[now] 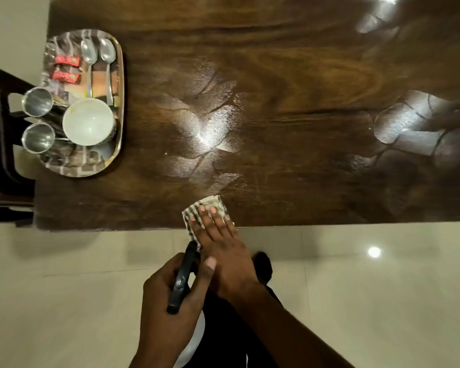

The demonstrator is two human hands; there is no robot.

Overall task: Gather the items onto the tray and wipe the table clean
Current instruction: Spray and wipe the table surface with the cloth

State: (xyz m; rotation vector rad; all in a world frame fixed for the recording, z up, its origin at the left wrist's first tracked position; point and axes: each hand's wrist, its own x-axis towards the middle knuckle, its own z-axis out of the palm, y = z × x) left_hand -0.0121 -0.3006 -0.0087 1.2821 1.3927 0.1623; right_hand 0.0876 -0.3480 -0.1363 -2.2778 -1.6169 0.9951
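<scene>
Head view: right hand (218,235), fingers spread flat, presses cloth (206,208) at the bench's (276,102) near edge for wiping; left hand (170,296) grips a phone (182,277) clear; tray (118,75) holds gathered items at the left edge.

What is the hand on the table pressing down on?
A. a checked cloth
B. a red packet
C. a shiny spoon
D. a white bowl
A: the right hand lies flat on the checked cloth at the near edge of the table, while the spoons, red packets and white bowl sit on the tray far to the left.
</scene>
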